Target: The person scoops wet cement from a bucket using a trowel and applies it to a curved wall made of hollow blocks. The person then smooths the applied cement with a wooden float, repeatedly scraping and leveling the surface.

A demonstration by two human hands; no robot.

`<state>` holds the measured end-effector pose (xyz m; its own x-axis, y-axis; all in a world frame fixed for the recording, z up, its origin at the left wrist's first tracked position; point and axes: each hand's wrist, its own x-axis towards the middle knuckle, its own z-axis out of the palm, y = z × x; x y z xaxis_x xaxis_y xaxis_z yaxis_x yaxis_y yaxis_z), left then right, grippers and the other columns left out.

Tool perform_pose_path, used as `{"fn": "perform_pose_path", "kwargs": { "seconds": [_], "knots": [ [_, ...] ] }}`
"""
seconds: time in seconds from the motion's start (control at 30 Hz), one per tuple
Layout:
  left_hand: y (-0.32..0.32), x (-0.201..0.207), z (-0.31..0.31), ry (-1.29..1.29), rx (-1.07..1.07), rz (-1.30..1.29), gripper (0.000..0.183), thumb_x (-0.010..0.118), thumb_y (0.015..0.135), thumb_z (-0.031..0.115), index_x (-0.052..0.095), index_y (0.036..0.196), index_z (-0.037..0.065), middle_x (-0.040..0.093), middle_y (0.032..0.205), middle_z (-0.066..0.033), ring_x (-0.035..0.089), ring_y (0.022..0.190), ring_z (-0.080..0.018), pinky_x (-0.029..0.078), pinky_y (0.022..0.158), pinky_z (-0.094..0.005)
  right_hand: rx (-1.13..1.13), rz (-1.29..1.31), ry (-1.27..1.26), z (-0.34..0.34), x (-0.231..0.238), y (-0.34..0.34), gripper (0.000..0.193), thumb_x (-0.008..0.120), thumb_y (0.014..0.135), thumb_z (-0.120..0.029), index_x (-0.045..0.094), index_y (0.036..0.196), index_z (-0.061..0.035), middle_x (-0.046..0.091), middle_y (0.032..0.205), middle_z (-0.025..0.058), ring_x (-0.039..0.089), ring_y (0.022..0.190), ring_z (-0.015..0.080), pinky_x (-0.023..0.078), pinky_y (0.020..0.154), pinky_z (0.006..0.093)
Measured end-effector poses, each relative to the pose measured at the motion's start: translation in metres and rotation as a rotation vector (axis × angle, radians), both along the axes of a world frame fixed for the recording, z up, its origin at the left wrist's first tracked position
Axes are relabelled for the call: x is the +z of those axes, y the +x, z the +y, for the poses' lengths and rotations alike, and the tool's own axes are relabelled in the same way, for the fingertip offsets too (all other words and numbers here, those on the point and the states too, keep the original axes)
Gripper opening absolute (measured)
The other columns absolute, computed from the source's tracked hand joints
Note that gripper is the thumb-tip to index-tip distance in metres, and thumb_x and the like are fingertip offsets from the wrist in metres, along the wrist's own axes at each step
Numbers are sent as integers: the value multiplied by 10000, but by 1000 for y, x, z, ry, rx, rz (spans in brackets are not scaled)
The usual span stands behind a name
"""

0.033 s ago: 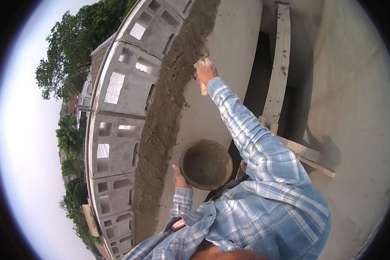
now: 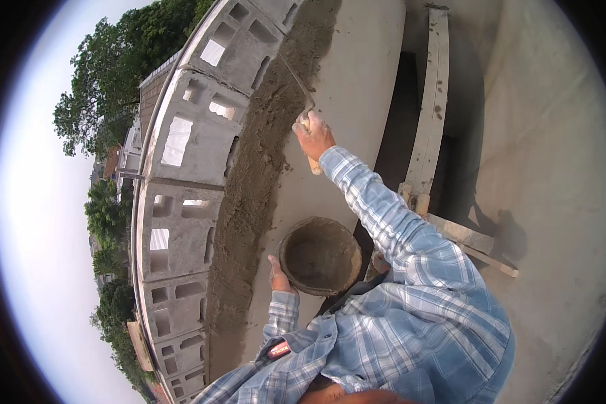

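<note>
My right hand [image 2: 314,137] is closed round the wooden handle of a trowel [image 2: 308,101]. Its thin blade, seen nearly edge-on, lies against the band of wet grey-brown mortar [image 2: 252,158] beside the block wall. A round, dark mortar bucket [image 2: 320,256], crusted round the rim and with some grey mortar inside, is close to my body. My left hand [image 2: 280,275] grips the bucket's left side with the thumb up. The fingers beneath it are hidden.
Pierced concrete blocks [image 2: 196,151] form a wall along the left, with trees [image 2: 101,74] beyond. Smooth pale surface [image 2: 363,60] borders the mortar. At right, a long wooden plank [image 2: 429,108] spans a dark gap, and shorter timbers [image 2: 464,234] lie nearer me.
My right hand has drawn the trowel a little toward me and left, and the blade now slants across the mortar. My left hand and the bucket stay in place.
</note>
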<state>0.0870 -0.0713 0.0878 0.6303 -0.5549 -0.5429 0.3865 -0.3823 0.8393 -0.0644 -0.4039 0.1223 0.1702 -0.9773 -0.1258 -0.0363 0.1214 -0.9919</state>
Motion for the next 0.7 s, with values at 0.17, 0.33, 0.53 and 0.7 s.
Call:
{"fn": "perform_pose_path", "kwargs": {
  "seconds": [0.17,0.33,0.53,0.7],
  "knots": [
    [-26,1,-58,-103,46,5,331,690,928,402,570,869,99,656,927,-64,638,835,-171,569,802,-353,428,-211,290,164,-3,-117,329,617,893,-241,523,1049,34,650,919,158,580,532,159,501,504,314],
    [-67,16,-132,-100,-243,-416,466,870,782,213,420,677,156,446,647,78,347,586,-56,340,559,-208,645,662,-11,166,-57,-169,430,513,925,-275,532,1215,41,650,1085,288,637,1012,438,515,864,480],
    [-83,24,-198,-334,-339,-548,432,852,785,122,444,643,132,458,642,82,345,581,-44,311,533,-218,681,956,-74,189,-62,-124,307,436,951,-177,494,1130,65,652,1050,287,624,1027,465,509,885,518],
    [-105,51,-214,-370,-446,-648,391,835,795,93,471,653,85,455,637,72,386,608,-43,374,583,-217,310,923,4,105,-51,-155,257,503,900,-157,570,1024,59,668,1003,276,647,973,464,529,862,502]
  ]
}}
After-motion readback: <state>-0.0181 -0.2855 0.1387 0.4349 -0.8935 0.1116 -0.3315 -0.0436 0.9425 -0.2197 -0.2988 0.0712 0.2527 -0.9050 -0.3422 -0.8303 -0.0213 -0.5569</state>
